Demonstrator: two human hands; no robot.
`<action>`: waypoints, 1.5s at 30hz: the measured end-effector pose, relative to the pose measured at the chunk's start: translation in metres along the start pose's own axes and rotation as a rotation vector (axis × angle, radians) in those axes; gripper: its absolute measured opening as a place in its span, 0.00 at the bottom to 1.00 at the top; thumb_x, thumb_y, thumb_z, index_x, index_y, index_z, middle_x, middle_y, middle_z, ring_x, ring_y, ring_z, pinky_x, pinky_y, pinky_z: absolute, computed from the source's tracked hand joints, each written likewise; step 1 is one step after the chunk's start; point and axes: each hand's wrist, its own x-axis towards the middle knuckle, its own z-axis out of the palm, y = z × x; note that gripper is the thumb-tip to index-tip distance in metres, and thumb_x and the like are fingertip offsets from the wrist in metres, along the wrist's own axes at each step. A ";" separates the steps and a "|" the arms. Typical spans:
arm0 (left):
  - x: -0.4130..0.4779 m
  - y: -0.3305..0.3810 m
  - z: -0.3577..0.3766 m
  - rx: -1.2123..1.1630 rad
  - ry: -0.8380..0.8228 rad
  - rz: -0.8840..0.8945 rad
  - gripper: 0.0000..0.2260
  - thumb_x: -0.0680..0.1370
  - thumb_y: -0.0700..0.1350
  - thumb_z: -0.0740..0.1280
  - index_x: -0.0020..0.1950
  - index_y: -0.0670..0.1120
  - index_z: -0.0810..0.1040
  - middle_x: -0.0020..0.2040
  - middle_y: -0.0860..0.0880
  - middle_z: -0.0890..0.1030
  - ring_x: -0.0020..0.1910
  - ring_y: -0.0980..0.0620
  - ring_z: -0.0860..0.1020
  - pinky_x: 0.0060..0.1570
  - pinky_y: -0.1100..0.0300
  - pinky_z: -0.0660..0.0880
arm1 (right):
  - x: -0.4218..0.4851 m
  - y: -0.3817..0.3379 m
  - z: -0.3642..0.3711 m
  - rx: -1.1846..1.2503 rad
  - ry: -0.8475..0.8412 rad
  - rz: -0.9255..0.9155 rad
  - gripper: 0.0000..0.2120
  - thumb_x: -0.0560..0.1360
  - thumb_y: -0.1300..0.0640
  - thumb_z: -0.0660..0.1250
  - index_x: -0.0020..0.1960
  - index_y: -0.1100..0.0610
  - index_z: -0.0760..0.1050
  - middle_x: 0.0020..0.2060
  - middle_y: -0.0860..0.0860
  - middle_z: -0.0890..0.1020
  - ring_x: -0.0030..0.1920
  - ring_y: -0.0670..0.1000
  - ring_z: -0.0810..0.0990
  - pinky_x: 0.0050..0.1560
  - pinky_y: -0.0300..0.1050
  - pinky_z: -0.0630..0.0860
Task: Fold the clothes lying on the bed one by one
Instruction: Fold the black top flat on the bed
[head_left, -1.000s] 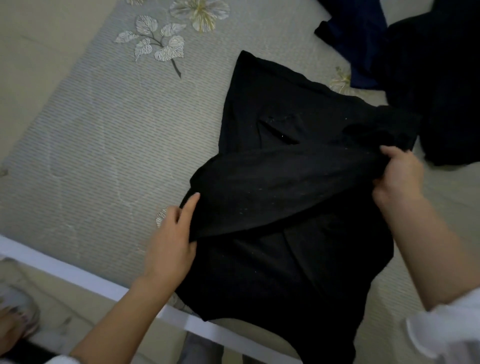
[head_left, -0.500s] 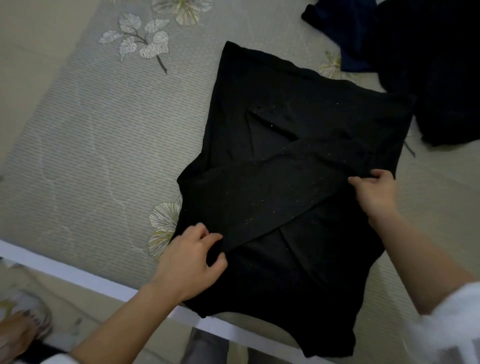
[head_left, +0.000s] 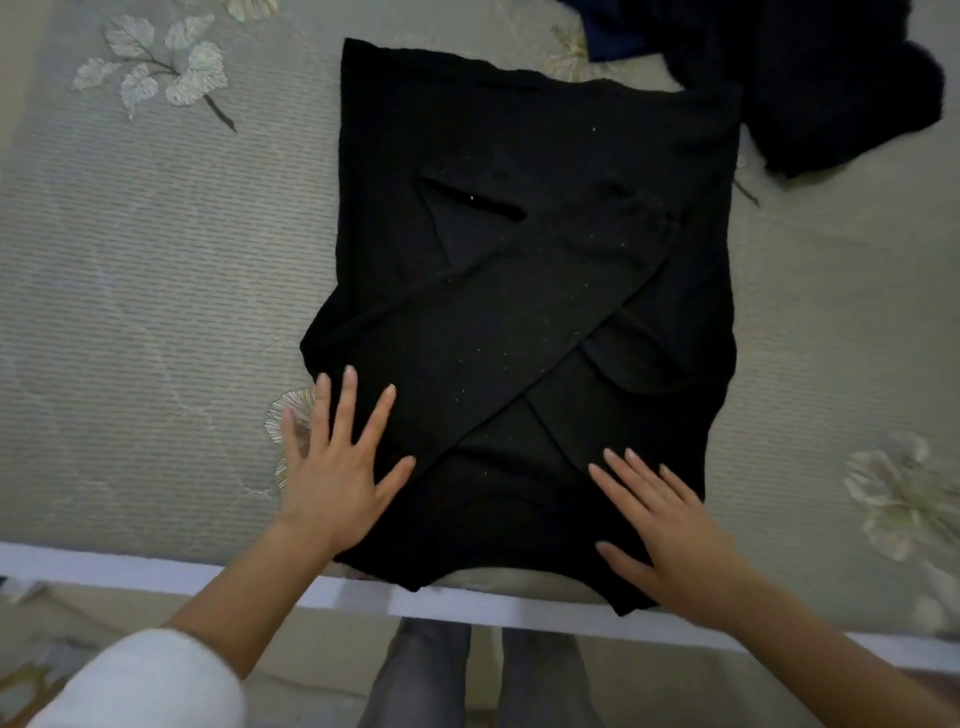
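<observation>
A black long-sleeved top (head_left: 524, 171) lies flat on the bed, its two sleeves crossed diagonally over the body. My left hand (head_left: 337, 467) rests flat with spread fingers on the garment's near left corner, partly on the bedsheet. My right hand (head_left: 665, 525) lies flat with straight fingers on the near right part of the garment. Neither hand holds any cloth. The garment's near edge reaches the white bed edge (head_left: 156, 569).
A dark navy garment (head_left: 615, 36) and another black garment (head_left: 831, 88) lie in a heap at the far right. The grey bedsheet (head_left: 156, 260) has leaf and flower prints. My legs stand against the bed's near edge.
Both hands let go of the sleeve they were laying across the garment. They moved toward the near edge and now lie flat on the cloth. The sleeve lies flat, crossed over the other.
</observation>
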 end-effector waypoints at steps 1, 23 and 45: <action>-0.009 -0.004 0.002 0.034 0.012 0.094 0.34 0.76 0.68 0.45 0.78 0.56 0.43 0.79 0.46 0.41 0.76 0.45 0.36 0.71 0.40 0.40 | -0.011 0.005 -0.002 0.009 0.004 -0.009 0.37 0.75 0.32 0.50 0.77 0.43 0.36 0.78 0.47 0.51 0.77 0.46 0.42 0.74 0.47 0.43; -0.038 0.034 -0.057 -0.126 -0.116 0.226 0.24 0.70 0.56 0.45 0.36 0.45 0.76 0.35 0.45 0.80 0.40 0.48 0.78 0.42 0.60 0.68 | -0.013 0.026 -0.039 0.209 0.103 0.029 0.16 0.72 0.59 0.67 0.59 0.60 0.80 0.67 0.49 0.75 0.68 0.51 0.71 0.66 0.47 0.68; 0.039 0.014 -0.152 -0.744 -0.511 -0.055 0.16 0.60 0.45 0.73 0.45 0.42 0.81 0.41 0.47 0.85 0.42 0.49 0.84 0.42 0.60 0.75 | 0.033 0.082 -0.132 1.292 0.165 0.346 0.23 0.53 0.54 0.80 0.47 0.59 0.83 0.45 0.56 0.85 0.47 0.52 0.84 0.50 0.41 0.80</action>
